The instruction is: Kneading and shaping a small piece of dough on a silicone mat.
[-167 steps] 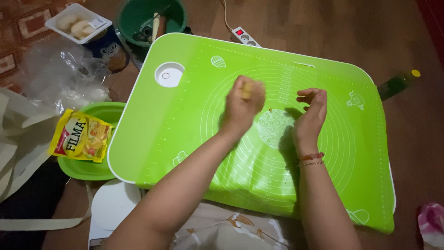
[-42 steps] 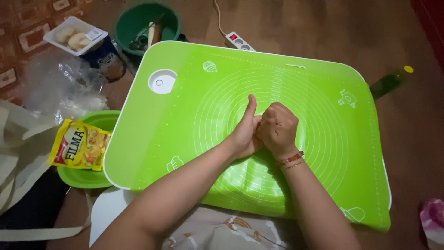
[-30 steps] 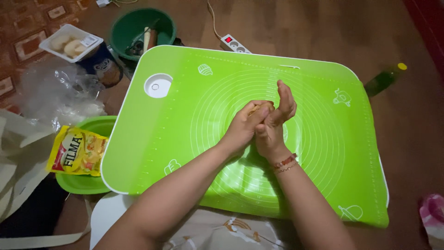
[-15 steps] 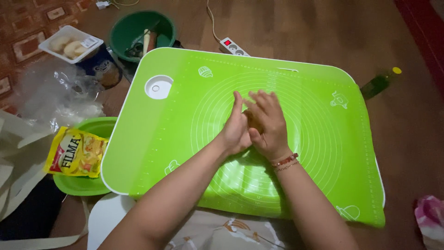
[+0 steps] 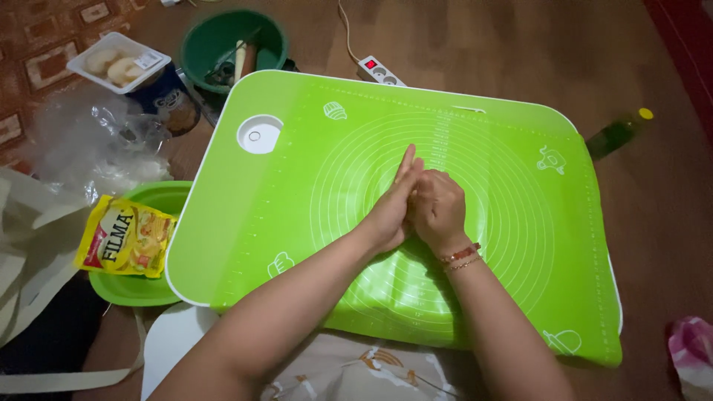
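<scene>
— What do we have closest to us?

— Our two forearms reaching forward over a patterned cloth on our lap, and the near edge of the green baking mat (image 5: 520, 297) that covers the white low table (image 5: 172, 282).

— And the hands?

— Our left hand (image 5: 390, 212) and our right hand (image 5: 438, 212) are pressed together over the middle of the mat, on its ring markings. The left one has its fingers (image 5: 407, 162) straight, pointing away from us; the right one is curled into a loose fist against the left palm, with beaded bracelets (image 5: 460, 258) on its wrist.

— Is anything between them?

— We cannot tell. Whatever might be there is hidden by the closed palms, so we can only say the hands are shut against each other.

— What is to our left?

— A green plate (image 5: 137, 286) tucked partly under the table's edge, with a yellow packet (image 5: 125, 238) lying on it, and crumpled clear plastic (image 5: 89, 148) beyond.

— And farther off?

— A white tray of pale round pieces (image 5: 117, 63), a green bucket (image 5: 234, 44), a white power strip (image 5: 380, 72), and, to the right, a green bottle with a yellow cap (image 5: 616, 134) lying on the wooden floor.
</scene>
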